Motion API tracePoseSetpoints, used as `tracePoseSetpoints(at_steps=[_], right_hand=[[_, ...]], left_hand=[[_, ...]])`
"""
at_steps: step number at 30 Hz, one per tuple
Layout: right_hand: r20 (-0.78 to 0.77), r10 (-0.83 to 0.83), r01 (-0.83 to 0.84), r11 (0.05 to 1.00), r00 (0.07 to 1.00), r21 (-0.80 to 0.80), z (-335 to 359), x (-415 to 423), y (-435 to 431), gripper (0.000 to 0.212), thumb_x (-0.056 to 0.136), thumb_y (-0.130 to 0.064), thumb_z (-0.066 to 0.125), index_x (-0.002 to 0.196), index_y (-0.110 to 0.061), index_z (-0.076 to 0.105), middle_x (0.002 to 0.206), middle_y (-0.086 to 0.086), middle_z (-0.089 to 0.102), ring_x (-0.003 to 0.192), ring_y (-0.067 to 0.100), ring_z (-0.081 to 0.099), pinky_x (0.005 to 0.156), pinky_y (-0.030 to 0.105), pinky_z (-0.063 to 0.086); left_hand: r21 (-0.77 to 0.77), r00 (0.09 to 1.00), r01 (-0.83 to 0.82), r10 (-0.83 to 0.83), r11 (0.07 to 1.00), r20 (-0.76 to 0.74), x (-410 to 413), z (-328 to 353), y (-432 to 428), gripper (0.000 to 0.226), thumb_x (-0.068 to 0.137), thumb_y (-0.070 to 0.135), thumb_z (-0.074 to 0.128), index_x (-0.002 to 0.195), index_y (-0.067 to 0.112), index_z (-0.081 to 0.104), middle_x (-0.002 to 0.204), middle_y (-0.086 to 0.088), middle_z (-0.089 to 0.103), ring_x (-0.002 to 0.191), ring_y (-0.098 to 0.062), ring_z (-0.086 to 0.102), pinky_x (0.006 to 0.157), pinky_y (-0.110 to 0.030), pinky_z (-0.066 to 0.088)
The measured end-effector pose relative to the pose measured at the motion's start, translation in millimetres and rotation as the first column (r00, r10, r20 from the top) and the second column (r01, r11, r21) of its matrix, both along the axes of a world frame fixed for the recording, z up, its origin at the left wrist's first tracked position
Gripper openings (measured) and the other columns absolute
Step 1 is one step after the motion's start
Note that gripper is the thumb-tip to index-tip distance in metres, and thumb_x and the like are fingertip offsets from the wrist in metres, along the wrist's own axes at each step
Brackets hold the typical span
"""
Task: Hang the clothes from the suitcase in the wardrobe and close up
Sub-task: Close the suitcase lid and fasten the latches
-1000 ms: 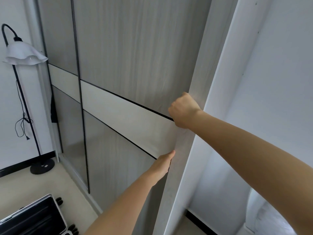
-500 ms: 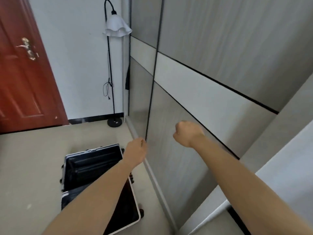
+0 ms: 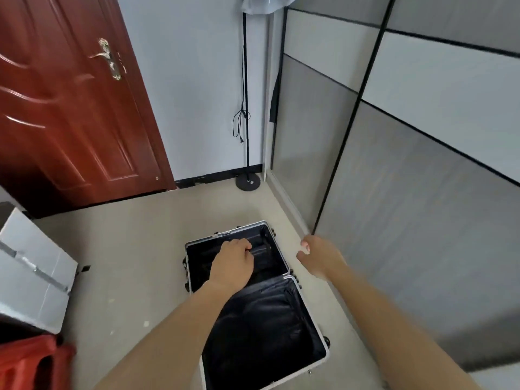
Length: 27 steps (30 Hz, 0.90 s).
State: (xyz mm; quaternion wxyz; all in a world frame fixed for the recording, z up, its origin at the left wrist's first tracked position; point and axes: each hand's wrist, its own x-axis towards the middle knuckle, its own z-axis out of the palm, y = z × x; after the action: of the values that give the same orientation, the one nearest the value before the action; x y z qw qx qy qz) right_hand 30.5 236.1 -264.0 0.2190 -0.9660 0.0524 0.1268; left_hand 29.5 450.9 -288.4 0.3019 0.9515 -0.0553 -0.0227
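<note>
At far left, low in my view, a blurred red object (image 3: 33, 361) sits at the frame edge; what it is I cannot tell; above it stands a white box-shaped item with a metal strip across it (image 3: 31, 271), resting on the beige floor (image 3: 126, 249); behind these, a glossy red-brown panelled wooden door with a brass lever handle (image 3: 70, 114) stands closed in the white wall (image 3: 197, 80); a black-stemmed floor lamp with a round black base (image 3: 247, 182) stands in the corner, its cord hanging down the stem; at centre, the black-lined hard suitcase with a silver metal frame (image 3: 284, 266) lies open flat on the floor, both halves facing up, just beside the wardrobe's bottom rail; both halves show only dark lining, and no garment is discernible in either; my left hand (image 3: 233, 266) hangs over the far half, fingers curled downward, grasping nothing, and whether it touches the lining I cannot tell; my right hand (image 3: 320, 257) hovers over the strip of floor between the suitcase and the wardrobe, fingers loosely spread, holding nothing; at right, the grey wood-grain sliding-door wardrobe with pale horizontal bands and black trim (image 3: 422, 164) has its panels drawn across; a dark narrow strip shows at its far left edge.
</note>
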Motion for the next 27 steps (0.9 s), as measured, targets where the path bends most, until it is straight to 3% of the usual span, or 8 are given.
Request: tracePoseSetpoints(at_steps=[4,7,10,15,22,27], right_hand=[[-0.009,-0.177,0.177,0.977,0.984,0.121,-71,23,86,0.039,0.097,-0.037,0.050,0.131,-0.016,0.052,0.130,0.003,0.054,0.112,0.023,0.055,0.092,0.032,0.045],[-0.049,-0.237,0.241,0.965,0.970,0.102,-125,33,126,0.037,0.098,-0.039,0.049,0.128,-0.018,0.054,0.129,0.000,0.052,0.113,0.019,0.051,0.097,0.036,0.044],[-0.076,-0.295,0.300,0.951,0.953,0.071,-184,37,148,0.039,0.098,-0.043,0.048,0.130,-0.021,0.050,0.132,-0.003,0.049,0.120,0.017,0.046,0.100,0.037,0.042],[-0.171,-0.400,0.408,0.913,0.900,0.013,-324,21,167,0.045,0.097,-0.047,0.049,0.134,-0.022,0.046,0.136,-0.006,0.046,0.128,0.015,0.039,0.101,0.034,0.040],[-0.250,-0.565,0.520,0.824,0.786,-0.228,-552,-49,153,0.055,0.093,-0.049,0.051,0.139,-0.022,0.038,0.140,-0.002,0.037,0.130,0.019,0.034,0.105,0.036,0.035],[-0.106,-0.764,0.696,0.628,0.636,-0.348,-666,-97,135,0.082,0.087,-0.039,0.062,0.151,-0.010,0.019,0.151,0.012,0.023,0.136,0.031,0.027,0.106,0.045,0.030]], left_hand=[[0.099,0.991,0.113,-0.119,0.989,0.057,42,-52,76,0.036,0.098,0.019,0.041,0.131,0.016,0.055,0.141,0.003,0.049,0.134,-0.015,0.037,0.106,-0.029,0.037],[0.198,0.979,0.185,-0.199,0.963,0.051,67,-102,113,0.038,0.097,0.023,0.043,0.134,0.019,0.053,0.150,0.003,0.040,0.141,-0.014,0.030,0.108,-0.029,0.036],[0.281,0.961,0.263,-0.276,0.923,0.007,86,-164,141,0.036,0.090,0.022,0.058,0.126,0.017,0.061,0.147,-0.004,0.046,0.139,-0.022,0.039,0.109,-0.037,0.040],[0.310,0.928,0.362,-0.372,0.879,-0.027,90,-312,168,0.043,0.062,0.017,0.084,0.102,0.018,0.071,0.127,-0.009,0.064,0.119,-0.030,0.060,0.088,-0.041,0.055],[0.349,0.830,0.552,-0.541,0.757,-0.138,62,-560,182,0.049,0.055,0.026,0.084,0.103,0.021,0.073,0.129,-0.006,0.063,0.122,-0.027,0.056,0.094,-0.045,0.051],[0.443,0.676,0.697,-0.722,0.564,-0.145,69,-673,200,0.047,0.073,0.046,0.050,0.112,0.026,0.069,0.134,-0.005,0.059,0.129,-0.024,0.050,0.100,-0.044,0.045]])
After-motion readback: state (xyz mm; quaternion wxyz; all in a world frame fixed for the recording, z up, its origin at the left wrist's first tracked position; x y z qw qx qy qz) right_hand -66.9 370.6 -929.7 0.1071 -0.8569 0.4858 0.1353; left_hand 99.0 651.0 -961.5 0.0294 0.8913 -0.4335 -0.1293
